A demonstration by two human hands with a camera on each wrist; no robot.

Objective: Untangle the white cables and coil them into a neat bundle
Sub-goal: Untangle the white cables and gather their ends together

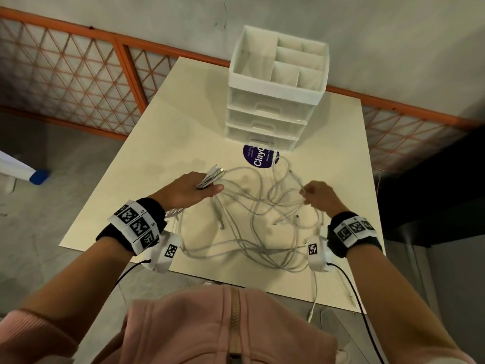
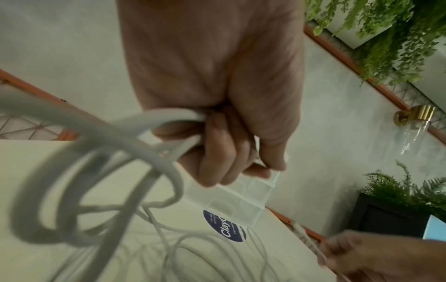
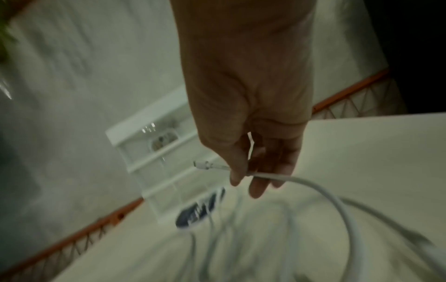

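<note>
The left hand (image 1: 183, 190) gripped several plug ends while the right hand (image 1: 319, 197) pinched one light, floppy cable (image 3: 301, 181) near its plug, probably the best hold.

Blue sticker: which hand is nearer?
Left, narrowly by the head view. The left hand grips connector ends just left of the blue sticker; the right hand pinches a cable farther off, to its right.

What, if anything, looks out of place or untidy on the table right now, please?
The white cables sprawl in a tangled heap across the table, and one cable end dangles over the near edge. The drawer organizer stands upright; nothing looks damaged.
</note>
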